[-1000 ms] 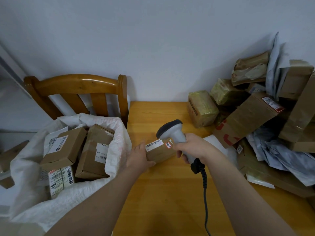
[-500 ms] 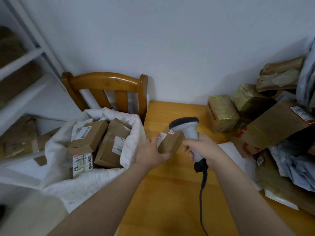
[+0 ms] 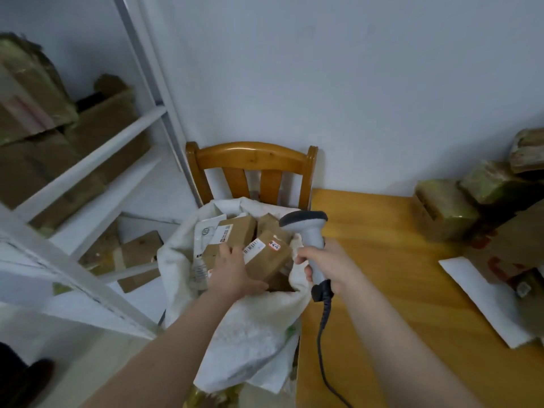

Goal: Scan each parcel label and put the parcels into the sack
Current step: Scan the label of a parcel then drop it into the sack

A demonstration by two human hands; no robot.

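Observation:
My left hand (image 3: pixel 232 272) grips a small brown parcel (image 3: pixel 269 256) with a white barcode label, holding it over the open mouth of the white sack (image 3: pixel 250 328). The sack stands on a chair left of the table and holds several other brown boxes (image 3: pixel 235 231). My right hand (image 3: pixel 326 267) grips the handle of a grey barcode scanner (image 3: pixel 306 228), its head up, just right of the sack's rim. The scanner's black cable (image 3: pixel 322 343) hangs down over the table edge.
A wooden chair (image 3: pixel 253 160) backs the sack. The wooden table (image 3: pixel 397 290) carries a pile of parcels (image 3: pixel 477 207) and a white envelope (image 3: pixel 482 295) at the right. White shelves (image 3: pixel 97 160) with boxes stand at the left.
My left hand has carried the small parcel leftward from above the table to over the sack's mouth. The scanner hand followed left. The view turned toward the sack and shelves.

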